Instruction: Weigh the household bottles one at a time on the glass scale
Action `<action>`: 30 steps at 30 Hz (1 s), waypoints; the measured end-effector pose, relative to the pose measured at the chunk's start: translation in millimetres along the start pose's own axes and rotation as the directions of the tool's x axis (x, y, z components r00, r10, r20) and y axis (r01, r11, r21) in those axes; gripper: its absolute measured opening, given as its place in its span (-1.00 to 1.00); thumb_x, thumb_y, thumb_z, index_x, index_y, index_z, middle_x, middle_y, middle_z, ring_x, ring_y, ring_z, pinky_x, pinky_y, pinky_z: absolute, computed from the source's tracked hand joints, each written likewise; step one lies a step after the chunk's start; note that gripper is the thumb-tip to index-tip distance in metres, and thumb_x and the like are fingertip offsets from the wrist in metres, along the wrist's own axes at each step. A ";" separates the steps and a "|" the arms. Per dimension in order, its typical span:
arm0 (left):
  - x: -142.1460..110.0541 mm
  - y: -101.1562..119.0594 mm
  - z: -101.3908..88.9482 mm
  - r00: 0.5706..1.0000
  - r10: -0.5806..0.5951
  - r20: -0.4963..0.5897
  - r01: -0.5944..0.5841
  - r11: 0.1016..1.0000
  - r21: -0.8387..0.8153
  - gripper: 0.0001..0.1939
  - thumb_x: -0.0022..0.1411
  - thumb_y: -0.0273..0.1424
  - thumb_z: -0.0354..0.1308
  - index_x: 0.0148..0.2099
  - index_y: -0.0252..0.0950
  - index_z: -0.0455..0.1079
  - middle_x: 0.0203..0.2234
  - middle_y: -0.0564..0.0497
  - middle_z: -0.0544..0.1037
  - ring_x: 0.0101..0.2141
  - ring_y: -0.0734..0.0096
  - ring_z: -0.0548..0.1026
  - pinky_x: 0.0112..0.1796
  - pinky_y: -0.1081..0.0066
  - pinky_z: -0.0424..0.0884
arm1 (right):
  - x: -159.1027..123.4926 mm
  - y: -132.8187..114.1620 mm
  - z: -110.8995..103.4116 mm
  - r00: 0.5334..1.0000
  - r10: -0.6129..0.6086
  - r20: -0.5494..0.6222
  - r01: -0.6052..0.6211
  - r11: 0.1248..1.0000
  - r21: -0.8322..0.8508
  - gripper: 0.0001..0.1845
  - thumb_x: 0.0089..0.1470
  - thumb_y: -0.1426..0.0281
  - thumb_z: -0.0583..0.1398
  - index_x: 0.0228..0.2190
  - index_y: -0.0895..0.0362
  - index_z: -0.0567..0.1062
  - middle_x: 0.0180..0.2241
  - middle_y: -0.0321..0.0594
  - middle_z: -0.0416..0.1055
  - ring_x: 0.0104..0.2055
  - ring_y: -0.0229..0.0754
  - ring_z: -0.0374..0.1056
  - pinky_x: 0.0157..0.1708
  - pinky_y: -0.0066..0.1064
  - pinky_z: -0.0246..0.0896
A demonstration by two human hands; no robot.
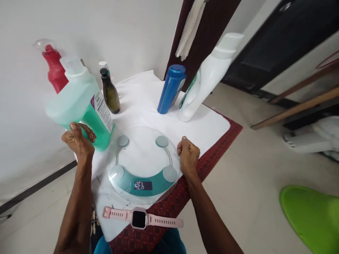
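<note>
A blue bottle [171,90] and a white bottle [206,77] stood beyond the scale [144,165], which lay on the white cloth [137,95], a watch [139,218] just before it. The jug [79,97] partly hid a red bottle [54,68]; the scale's digits were hard to read. The left hand [79,141] curled at the jug, its grip unclear; the right hand [189,154] was clenched.

White-covered table [139,100], glass scale [143,157], watch [139,218], bottles [171,90]
</note>
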State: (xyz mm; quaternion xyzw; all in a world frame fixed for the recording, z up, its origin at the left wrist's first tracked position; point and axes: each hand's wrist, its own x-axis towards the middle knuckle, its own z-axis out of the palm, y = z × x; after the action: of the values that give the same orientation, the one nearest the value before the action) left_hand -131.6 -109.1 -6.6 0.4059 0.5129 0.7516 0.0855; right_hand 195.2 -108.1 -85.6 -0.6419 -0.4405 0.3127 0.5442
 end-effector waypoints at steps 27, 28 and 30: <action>-160.7 -11.5 -112.4 0.932 -0.300 0.203 0.055 0.672 0.738 -0.10 0.56 0.18 0.02 0.62 -0.36 0.12 0.43 -0.48 0.32 0.44 -0.42 0.29 0.38 -0.46 0.26 | 157.8 -106.3 141.7 0.958 -0.065 -0.278 -0.023 0.953 -0.302 -0.17 0.14 0.31 0.45 0.32 0.33 0.34 0.31 0.28 0.47 0.42 0.22 0.41 0.49 0.05 0.22; -161.1 -13.6 -112.1 0.935 -0.285 0.211 0.040 0.677 0.735 -0.13 0.58 0.16 0.01 0.61 -0.35 0.13 0.43 -0.47 0.32 0.44 -0.39 0.29 0.38 -0.45 0.27 | 156.8 -103.8 139.6 0.955 -0.071 -0.288 -0.016 0.957 -0.291 -0.25 0.12 0.34 0.45 0.26 0.29 0.40 0.26 0.23 0.52 0.37 0.21 0.47 0.45 0.05 0.28; -161.8 -15.9 -111.6 0.940 -0.252 0.232 0.003 0.682 0.731 -0.18 0.60 0.12 0.00 0.60 -0.35 0.14 0.43 -0.46 0.33 0.45 -0.35 0.28 0.39 -0.43 0.25 | 153.7 -97.1 133.2 0.947 -0.094 -0.308 0.014 0.967 -0.253 -0.35 0.07 0.38 0.46 0.16 0.23 0.48 0.17 0.14 0.59 0.29 0.20 0.52 0.41 0.04 0.35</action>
State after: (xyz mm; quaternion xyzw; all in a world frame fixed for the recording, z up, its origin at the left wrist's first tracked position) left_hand -107.9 -268.3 -120.5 0.4834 0.7731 0.4072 0.0525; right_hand 120.0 89.3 -7.3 -0.7341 -0.4004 0.1328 0.5321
